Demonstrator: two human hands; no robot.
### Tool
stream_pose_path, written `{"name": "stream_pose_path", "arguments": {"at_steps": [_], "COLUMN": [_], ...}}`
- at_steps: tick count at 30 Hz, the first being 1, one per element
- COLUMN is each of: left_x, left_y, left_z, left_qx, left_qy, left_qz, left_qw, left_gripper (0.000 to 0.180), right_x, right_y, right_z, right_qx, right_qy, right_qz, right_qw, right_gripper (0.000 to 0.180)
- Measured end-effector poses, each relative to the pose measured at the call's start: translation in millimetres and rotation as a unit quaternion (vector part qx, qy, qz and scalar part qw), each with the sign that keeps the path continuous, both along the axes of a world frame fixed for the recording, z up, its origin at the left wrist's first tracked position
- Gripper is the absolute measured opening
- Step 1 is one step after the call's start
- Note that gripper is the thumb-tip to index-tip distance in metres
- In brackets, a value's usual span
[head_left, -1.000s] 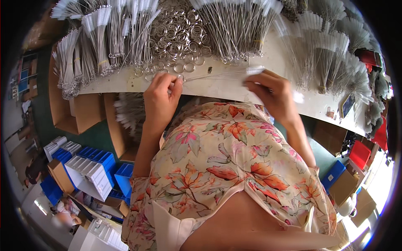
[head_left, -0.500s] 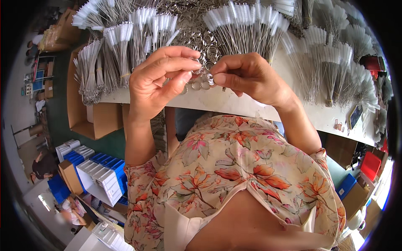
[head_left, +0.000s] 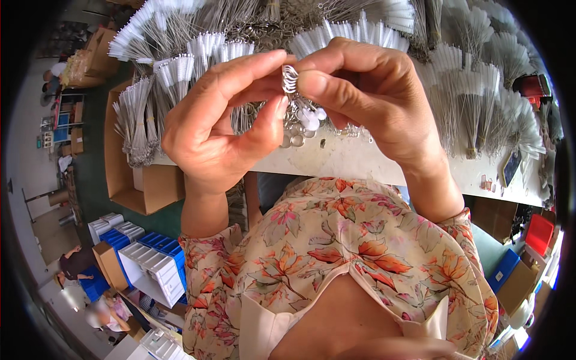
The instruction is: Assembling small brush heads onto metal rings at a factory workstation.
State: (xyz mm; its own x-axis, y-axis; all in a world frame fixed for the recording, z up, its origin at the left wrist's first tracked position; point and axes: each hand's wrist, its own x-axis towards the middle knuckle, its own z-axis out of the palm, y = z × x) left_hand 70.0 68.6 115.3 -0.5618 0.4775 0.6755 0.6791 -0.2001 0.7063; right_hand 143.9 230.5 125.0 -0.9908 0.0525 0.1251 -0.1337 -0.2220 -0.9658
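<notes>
A short row of shiny metal rings [head_left: 290, 79] sits raised above the table between my hands. My right hand [head_left: 375, 96] is closed on it, pinching with thumb and forefinger. From the other side my left hand [head_left: 225, 114] curls round, forefinger at the top of the rings and thumb at their lower end. Just beneath is a small white piece [head_left: 311, 118], whose kind I cannot make out. Loose metal rings [head_left: 296, 140] lie on the white table [head_left: 342, 157] below, and more are heaped behind my fingers, partly hidden.
Bundles of wire-stemmed brushes with white bristles [head_left: 174, 75] cover the table's left and back. More brush bundles [head_left: 471, 90] stand at the right. A cardboard box [head_left: 129, 195] is below the left edge. Blue and white bins [head_left: 156, 264] stand lower left, with people beyond.
Both hands have risen closer to the camera with the rings. The rings now show more clearly between my fingertips, and the white piece has come into sight under them.
</notes>
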Motion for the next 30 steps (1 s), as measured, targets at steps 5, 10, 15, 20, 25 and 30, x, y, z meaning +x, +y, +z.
{"name": "stream_pose_path", "arguments": {"at_steps": [5,10,15,20,25,30], "left_x": [-4.5,-12.2,-12.0,-26.9,-29.1,-22.8], "left_y": [0.9,-5.3,-5.7,-3.0,-2.6,0.3], "left_z": [8.1,23.5,39.0,43.3,23.0,30.4], "left_qx": [0.000,-0.064,-0.131,-0.194,-0.017,-0.170], "left_qy": [0.015,0.042,-0.063,0.007,-0.412,-0.220], "left_qz": [0.017,-0.013,-0.063,-0.078,-0.200,-0.070], "left_qw": [1.000,0.997,0.987,0.978,0.889,0.958], "left_gripper": [0.029,0.029,0.023,0.014,0.017,0.014], "right_x": [-12.0,-10.2,-11.0,-10.0,-11.0,-17.9], "right_y": [3.0,6.6,10.9,10.9,11.4,14.7], "right_z": [0.8,9.2,5.7,5.5,1.2,-3.3], "right_qx": [0.014,0.124,0.098,-0.009,-0.017,0.071], "right_qy": [0.023,0.031,0.062,-0.002,0.018,-0.004], "right_qz": [0.002,0.017,0.028,0.067,0.058,0.009], "right_qw": [1.000,0.992,0.993,0.998,0.998,0.997], "right_gripper": [0.012,0.012,0.012,0.017,0.015,0.013]}}
